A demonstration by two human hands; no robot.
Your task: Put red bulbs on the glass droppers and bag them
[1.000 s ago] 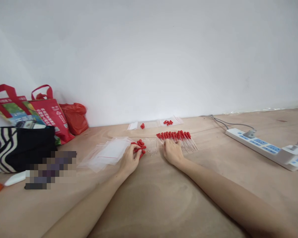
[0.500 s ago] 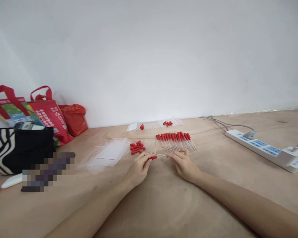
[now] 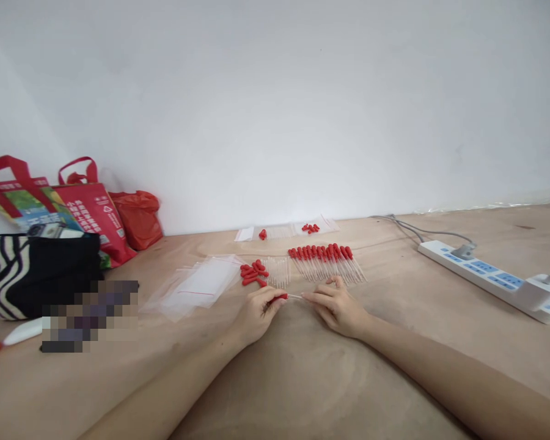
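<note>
Your left hand (image 3: 255, 313) grasps a red bulb (image 3: 280, 297), your right hand (image 3: 339, 305) a thin tube (image 3: 295, 296). Bulb-topped tubes (image 3: 321, 252) look done; loose bulbs (image 3: 249, 280) and bare tubes (image 3: 278, 270) remain.

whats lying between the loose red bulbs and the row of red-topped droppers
In the head view, thin clear tubes without bulbs lie side by side between the loose red bulbs and the row of red-topped droppers.
</note>
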